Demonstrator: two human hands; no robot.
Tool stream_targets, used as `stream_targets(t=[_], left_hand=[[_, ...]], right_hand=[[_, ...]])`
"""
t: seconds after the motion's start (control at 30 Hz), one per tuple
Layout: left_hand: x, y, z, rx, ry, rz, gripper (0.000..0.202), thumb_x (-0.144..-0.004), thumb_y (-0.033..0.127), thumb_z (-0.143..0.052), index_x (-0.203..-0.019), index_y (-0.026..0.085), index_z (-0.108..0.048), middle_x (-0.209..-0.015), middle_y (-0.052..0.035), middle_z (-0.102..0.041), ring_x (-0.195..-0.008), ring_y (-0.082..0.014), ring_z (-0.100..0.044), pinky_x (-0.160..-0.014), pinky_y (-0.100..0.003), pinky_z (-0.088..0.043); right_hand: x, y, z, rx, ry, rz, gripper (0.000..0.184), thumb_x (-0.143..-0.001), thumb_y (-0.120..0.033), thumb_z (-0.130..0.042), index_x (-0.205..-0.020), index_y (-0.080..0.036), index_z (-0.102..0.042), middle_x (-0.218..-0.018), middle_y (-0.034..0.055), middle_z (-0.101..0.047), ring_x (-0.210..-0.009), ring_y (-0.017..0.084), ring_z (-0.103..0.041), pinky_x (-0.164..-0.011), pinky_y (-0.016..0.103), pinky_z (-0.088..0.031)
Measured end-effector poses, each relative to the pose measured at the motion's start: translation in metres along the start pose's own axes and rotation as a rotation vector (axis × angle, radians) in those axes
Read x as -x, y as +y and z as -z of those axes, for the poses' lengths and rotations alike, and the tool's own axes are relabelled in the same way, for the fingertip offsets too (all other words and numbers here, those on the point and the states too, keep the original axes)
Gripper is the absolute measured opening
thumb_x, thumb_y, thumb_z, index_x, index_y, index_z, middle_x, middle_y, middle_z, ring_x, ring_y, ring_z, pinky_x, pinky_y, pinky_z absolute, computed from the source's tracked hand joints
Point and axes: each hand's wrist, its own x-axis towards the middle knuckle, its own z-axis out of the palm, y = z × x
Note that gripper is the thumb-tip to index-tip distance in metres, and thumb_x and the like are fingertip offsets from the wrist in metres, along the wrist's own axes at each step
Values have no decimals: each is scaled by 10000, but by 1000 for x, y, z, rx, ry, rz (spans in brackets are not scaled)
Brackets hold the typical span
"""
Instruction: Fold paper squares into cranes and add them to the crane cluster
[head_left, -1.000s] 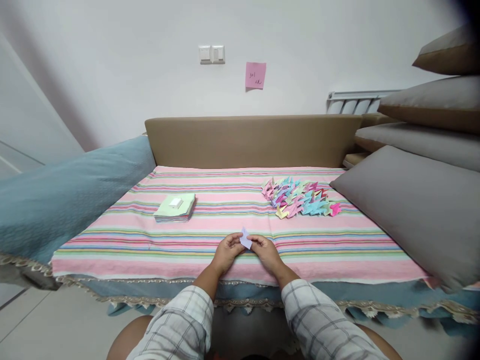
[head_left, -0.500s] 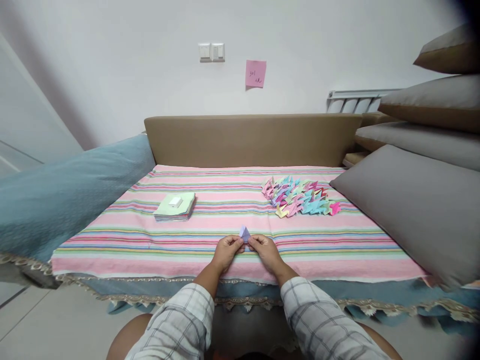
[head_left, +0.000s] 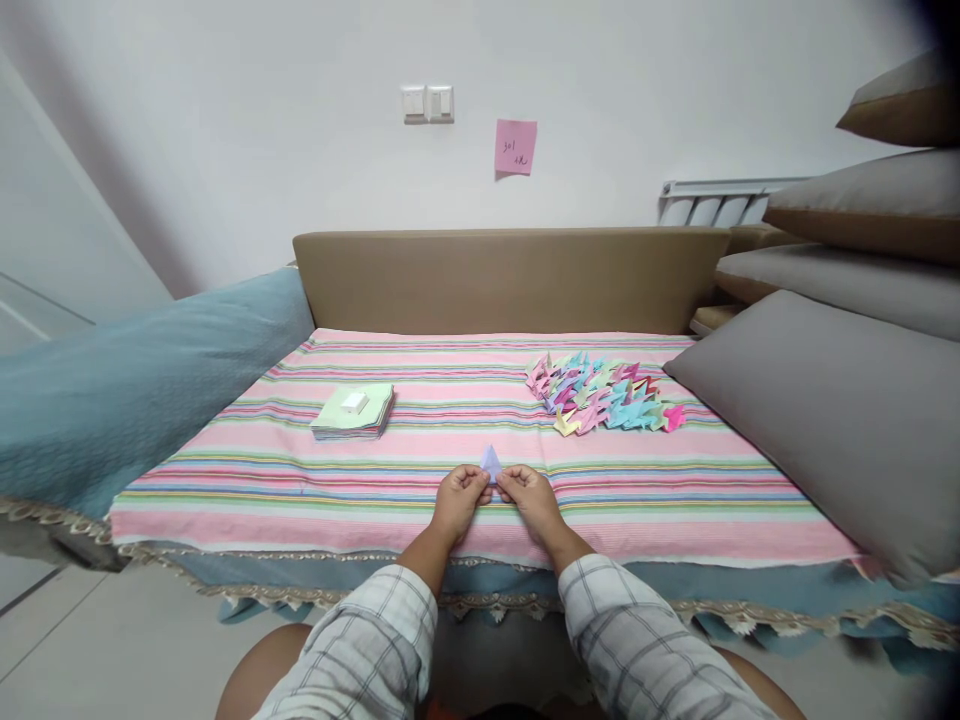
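Note:
A small folded piece of lavender origami paper [head_left: 490,461] stands up between my two hands, its pointed tip away from me. My left hand [head_left: 461,497] pinches its left lower edge between thumb and fingers. On the other side, my right hand [head_left: 527,494] grips the right lower edge the same way. The fingers cover the paper's lower part. Beyond my right hand lies a cluster of folded paper cranes [head_left: 592,395] in pink, blue, yellow, purple and green. To the left sits a stack of square paper sheets [head_left: 352,425] with a small white block [head_left: 355,402] on top.
A striped pink cloth [head_left: 247,480] covers the sofa seat, with a brown backrest [head_left: 510,283] behind it. Grey cushions [head_left: 832,420] are piled on the right. A blue-covered armrest [head_left: 165,360] bounds the left side. Light switches [head_left: 427,104] and a pink note [head_left: 515,148] are on the wall.
The view has shifted slightly. Both hands keep their pinch on the lavender paper, and its tip shows a little taller and narrower. The cranes and the paper stack lie as before.

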Motion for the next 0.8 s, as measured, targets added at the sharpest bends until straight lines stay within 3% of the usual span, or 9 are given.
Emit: stream_targets(t=[0.47,0.63,0.8], left_hand=[[0,-3,-2,5,-4,-69,498,-563,460,-756,-832,192,-433,-522,93,-544,-475,-73,-569,-523,-187,-458],[-1,-3,-2,-6,-23,-62,540,-552,451,-766,-929,156,-514,-548,57,-574,-495,-81,-570,-531,-198,-455],[1,-1,-3,-8,-16,-57,554,-550,453,-767,-954,122,-582,-582,27,-599,-515,-79,-572,-557,-205,-472]], right_hand=[[0,1,-4,-36,28,-17,341,-584,-435,-742,-668,-163,-554,-496,-41,-536,-464,87,-473,-488,216,-368],[0,0,-5,-81,44,-23,387,-557,-420,-754,-765,-180,-533,-540,-59,-541,-459,78,-475,-485,214,-380],[0,-1,-2,-95,-7,-30,439,-554,-403,-761,-884,-156,-610,-651,-9,-616,-502,82,-501,-507,223,-403]])
